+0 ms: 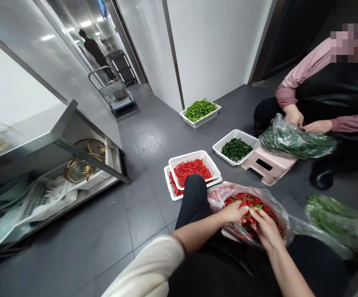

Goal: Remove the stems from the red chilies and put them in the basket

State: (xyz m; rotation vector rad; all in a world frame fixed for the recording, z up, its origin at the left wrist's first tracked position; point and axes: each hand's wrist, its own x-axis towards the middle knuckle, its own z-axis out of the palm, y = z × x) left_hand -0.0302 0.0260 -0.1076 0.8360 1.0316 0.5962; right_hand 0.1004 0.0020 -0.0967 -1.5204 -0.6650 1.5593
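Observation:
An open clear plastic bag (279, 202) full of red chili peppers (253, 199) with green stems sits in front of my knees. Over the peppers, my left hand (233, 212) is closed in a pinch on a chili pepper. Close beside it, my right hand (267, 227) has its thumb and fingers drawn together at a chili pepper too; the fingers partly hide what they grip. Just beyond my knee, two stacked white baskets (217, 172) hold red chili peppers without visible stems (194, 170).
Across from me a co-worker's hands (305, 121) work at a bag of dark green peppers (296, 142) on a pink stool (270, 167). Nearby stand a basket of dark green peppers (236, 149) and one of light green peppers (201, 109). Left is a metal shelf (83, 165); right, bagged greens (336, 214).

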